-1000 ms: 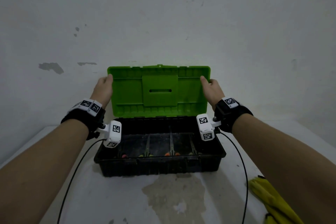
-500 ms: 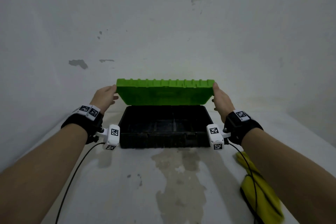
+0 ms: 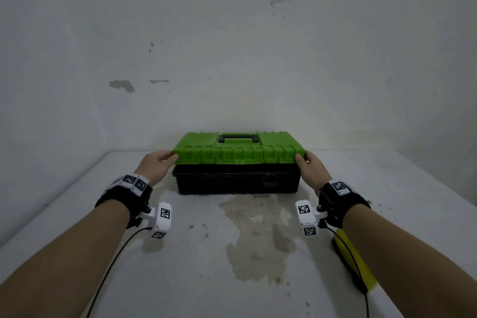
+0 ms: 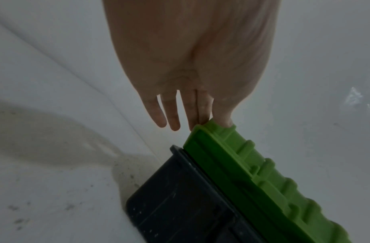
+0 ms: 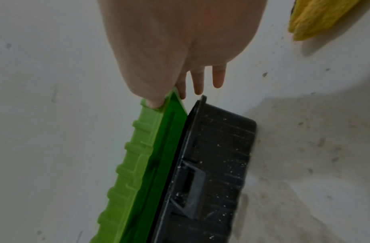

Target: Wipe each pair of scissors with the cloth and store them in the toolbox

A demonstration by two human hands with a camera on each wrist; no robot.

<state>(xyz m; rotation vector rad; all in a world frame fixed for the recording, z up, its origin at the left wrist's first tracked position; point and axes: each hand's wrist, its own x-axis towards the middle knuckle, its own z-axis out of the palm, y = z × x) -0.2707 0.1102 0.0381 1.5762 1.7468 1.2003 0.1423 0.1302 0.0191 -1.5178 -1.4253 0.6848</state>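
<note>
Both hands pinch the green lid at its front corners: left hand, right hand. It sits nearly down on the black toolbox. A yellow cloth lies on the desk.

Stained white table — chipped grey wall behind.

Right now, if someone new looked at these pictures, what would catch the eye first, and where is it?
The bright green plastic lid stands out first, lowered almost onto the black plastic toolbox base at the far middle of the white table. The left hand and the right hand pinch its two front corners. A yellow cloth lies near the right forearm.
</note>
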